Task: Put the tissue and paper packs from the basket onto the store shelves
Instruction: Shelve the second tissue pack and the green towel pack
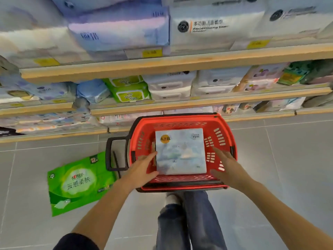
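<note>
Pickup is in hand: the left hand (142, 168) and right hand (226, 166) flank the pale tissue pack (180, 152) lying in the red basket (180, 117) at lower centre, fingers (151, 157) straight and holding nothing, so next they should clasp its sides and lift it toward the shelves (162, 67).

We cannot tell whether the fingertips of our left hand (142, 170) touch the pale blue tissue pack (181, 151) or stop just beside its left edge. Between our two sets of fingers, the pack hides most of the red basket (180, 117) floor. The print near the thumb of our right hand (225, 166) is too small to read. Far beyond the fingertips, the top-shelf packs (207, 24) are smeared and cut off by the upper edge. Both forearms (100, 210) run off the bottom.
</note>
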